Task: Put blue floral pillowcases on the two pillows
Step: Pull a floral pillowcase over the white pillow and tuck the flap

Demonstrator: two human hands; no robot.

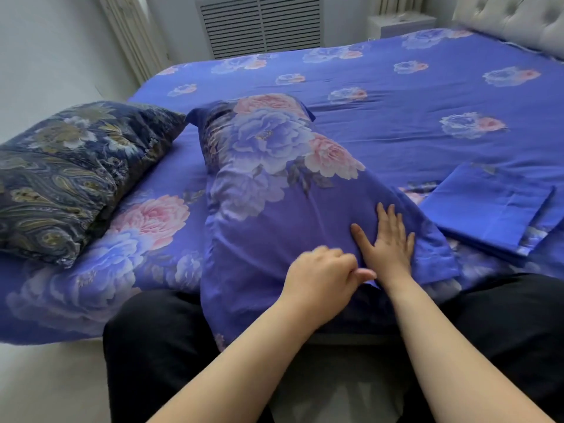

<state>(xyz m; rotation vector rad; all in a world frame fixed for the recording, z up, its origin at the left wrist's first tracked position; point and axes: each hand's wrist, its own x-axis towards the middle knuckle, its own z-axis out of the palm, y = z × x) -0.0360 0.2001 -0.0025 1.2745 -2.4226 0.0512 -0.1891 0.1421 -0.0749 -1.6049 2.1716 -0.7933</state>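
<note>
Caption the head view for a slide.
Left hand pinches the pillowcase opening; right hand presses it flat.

I see the bed (381,96) under a blue floral sheet; on it lie a dark paisley pillow (70,175), a blue-cased pillow (274,178) and a folded pillowcase (488,209).

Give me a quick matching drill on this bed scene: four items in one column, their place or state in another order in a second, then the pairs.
Things:
1. dark paisley pillow
2. pillow in the blue floral case
3. folded blue pillowcase
4. left hand

States:
A. lies flat on the bed, at the right
B. pinches the near edge of the case
C. lies at the left with no blue floral case on it
D. lies in the middle, under the flat right hand

Pairs: 1-C, 2-D, 3-A, 4-B
</note>
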